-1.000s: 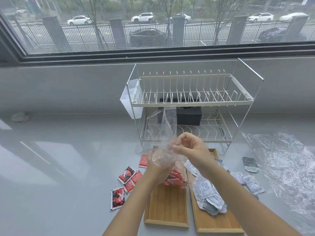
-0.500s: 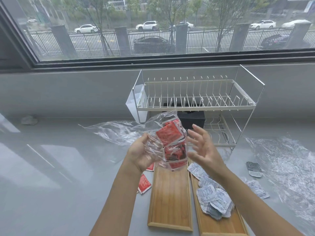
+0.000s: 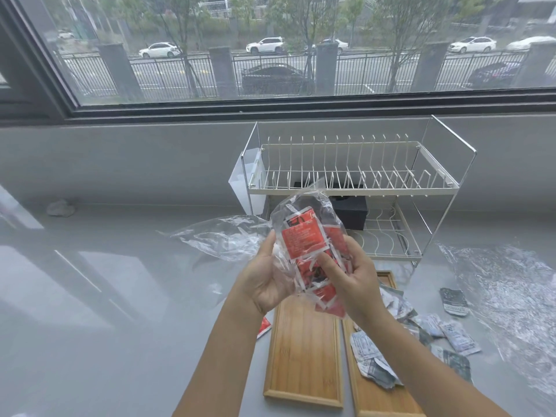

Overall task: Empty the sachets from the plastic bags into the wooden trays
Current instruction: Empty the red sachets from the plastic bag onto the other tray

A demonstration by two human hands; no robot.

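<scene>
Both hands hold a clear plastic bag [image 3: 304, 236] full of red sachets above the trays. My left hand [image 3: 266, 281] grips its left side, thumb up along the plastic. My right hand [image 3: 350, 278] grips the right side, thumb pressed on the sachets through the plastic. Below lie two wooden trays side by side: the left tray [image 3: 304, 353] shows bare wood, the right tray [image 3: 376, 395] carries several grey-white sachets [image 3: 368, 361]. One red sachet [image 3: 264, 326] peeks out on the counter beside my left forearm.
An empty clear bag [image 3: 219, 237] lies on the grey counter to the left. A white wire dish rack [image 3: 352, 188] with a black box under it stands behind. More crumpled plastic [image 3: 505, 293] and loose grey sachets [image 3: 455, 300] lie at the right.
An empty bag left my hands and now lies at the left. My left hand raised a full bag of red sachets, and my right hand, open half a second ago, now grips it.
</scene>
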